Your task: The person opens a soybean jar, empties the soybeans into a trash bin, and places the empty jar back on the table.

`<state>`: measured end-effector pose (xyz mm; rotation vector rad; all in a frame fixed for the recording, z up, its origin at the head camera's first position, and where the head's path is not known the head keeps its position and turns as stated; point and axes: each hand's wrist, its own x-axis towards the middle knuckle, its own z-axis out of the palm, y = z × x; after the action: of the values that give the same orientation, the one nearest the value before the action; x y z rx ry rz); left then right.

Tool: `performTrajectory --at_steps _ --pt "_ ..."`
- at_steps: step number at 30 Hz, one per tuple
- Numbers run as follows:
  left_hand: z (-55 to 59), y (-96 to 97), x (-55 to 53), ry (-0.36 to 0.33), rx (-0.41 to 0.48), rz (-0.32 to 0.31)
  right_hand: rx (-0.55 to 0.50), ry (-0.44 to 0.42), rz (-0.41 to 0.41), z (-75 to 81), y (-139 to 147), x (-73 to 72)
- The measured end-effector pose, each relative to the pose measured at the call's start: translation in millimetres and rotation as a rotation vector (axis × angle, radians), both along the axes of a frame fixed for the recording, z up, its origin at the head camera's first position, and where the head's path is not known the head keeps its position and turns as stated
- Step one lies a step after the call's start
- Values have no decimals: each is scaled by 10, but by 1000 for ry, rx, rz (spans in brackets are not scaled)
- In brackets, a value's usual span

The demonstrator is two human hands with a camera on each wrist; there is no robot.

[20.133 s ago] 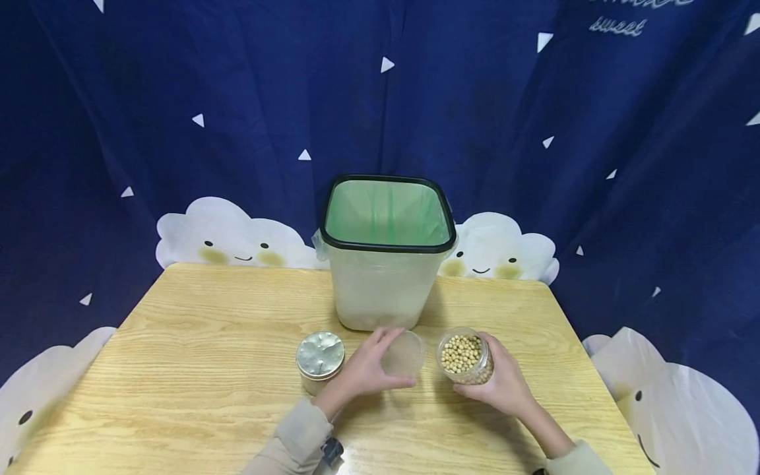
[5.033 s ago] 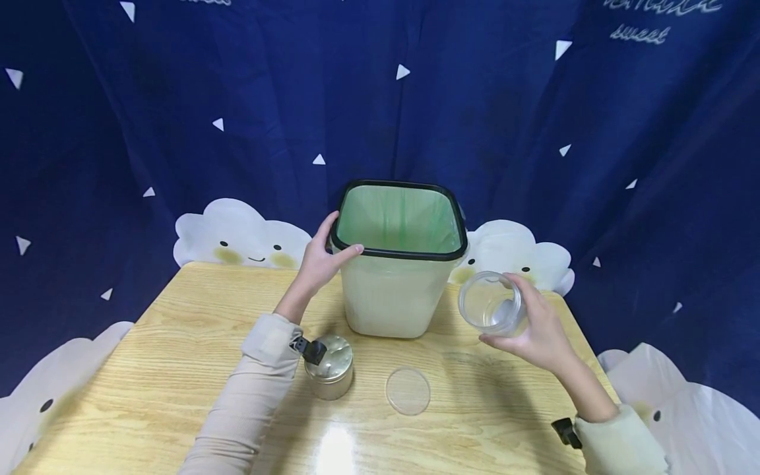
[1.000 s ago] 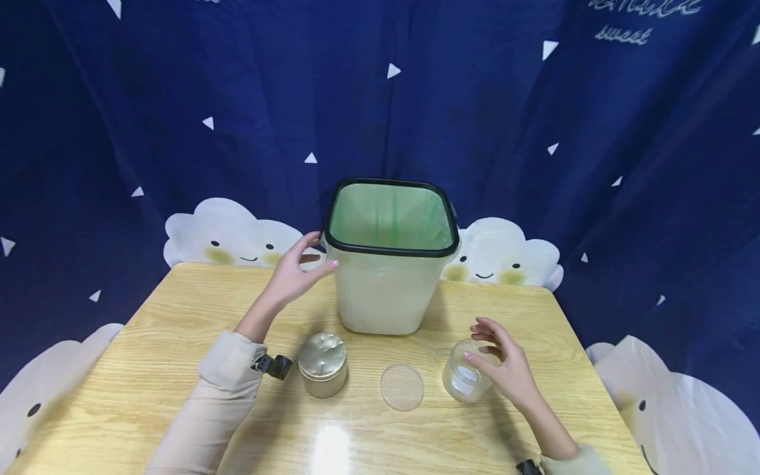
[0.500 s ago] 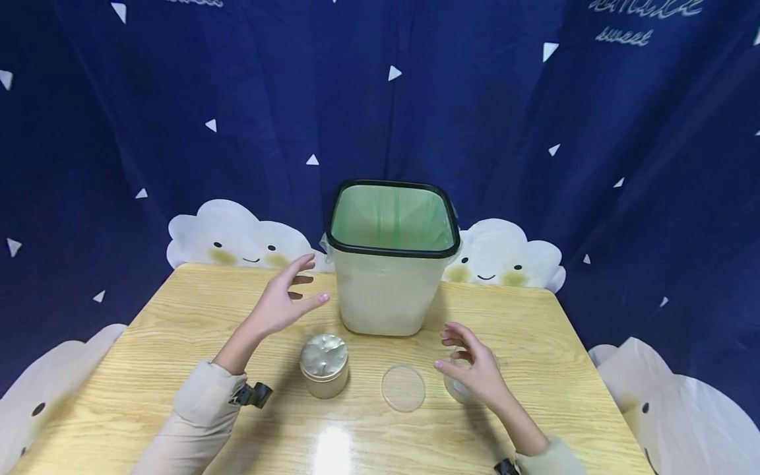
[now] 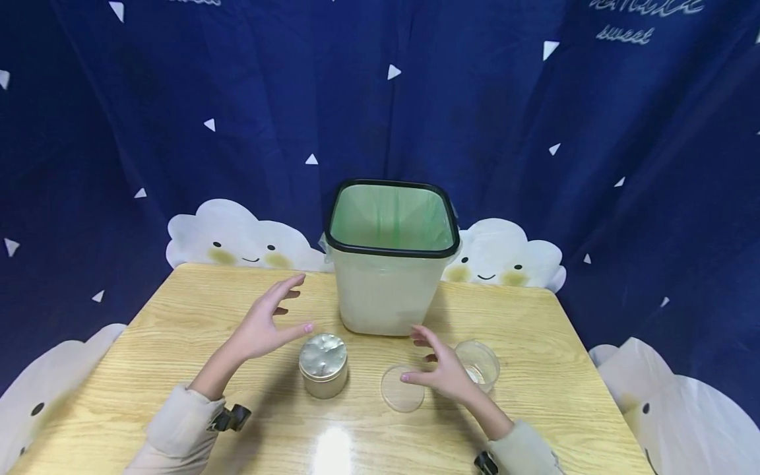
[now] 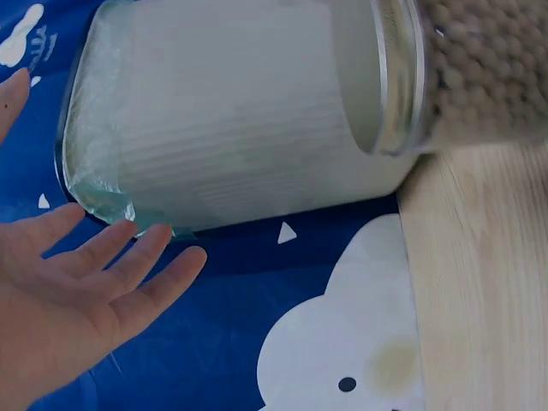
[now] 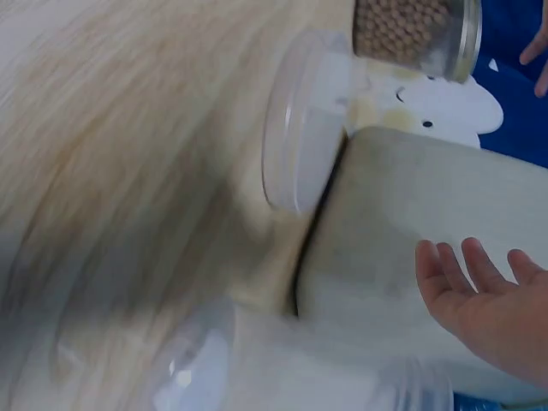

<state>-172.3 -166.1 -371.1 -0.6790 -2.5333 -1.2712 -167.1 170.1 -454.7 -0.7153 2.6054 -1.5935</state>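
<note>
My left hand [image 5: 258, 330], fingers spread and holding nothing, is just left of a lidded jar [image 5: 323, 373] with a dented silvery top. In the left wrist view that jar is clear-walled and full of round beans [image 6: 488, 64]. Over the table my right hand [image 5: 445, 375] hovers with loosely bent fingers, its thumb above a clear round lid [image 5: 400, 394]. Behind that hand stands an uncapped clear jar [image 5: 488, 361], partly hidden by it; no beans show inside. The right wrist view has the lid between the bean jar and the bin.
A whitish bin [image 5: 386, 293] with a black rim and green liner stands at the back middle of the wooden table [image 5: 225, 290]. Behind the table hangs a dark blue curtain [image 5: 249, 99] with clouds and triangles.
Beans filled the right jar 20 seconds ago; none show now. The right hand has released that jar and moved left to the lid. The left hand has left the bin rim, coming down and nearer.
</note>
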Motion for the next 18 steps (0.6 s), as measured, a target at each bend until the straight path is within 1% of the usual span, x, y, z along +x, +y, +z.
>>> performTrajectory --at_steps 4,8,14,18 --pt "-21 -58 46 24 -42 -11 -1 -11 53 -74 -158 -62" --pt "-34 -96 81 15 -67 -7 18 -24 88 -97 -319 -101" --pt "-49 -147 122 13 -61 -9 11 -37 142 -173 -525 -142" --pt "-56 -182 147 19 -56 -16 29 -50 164 -230 -650 -167"
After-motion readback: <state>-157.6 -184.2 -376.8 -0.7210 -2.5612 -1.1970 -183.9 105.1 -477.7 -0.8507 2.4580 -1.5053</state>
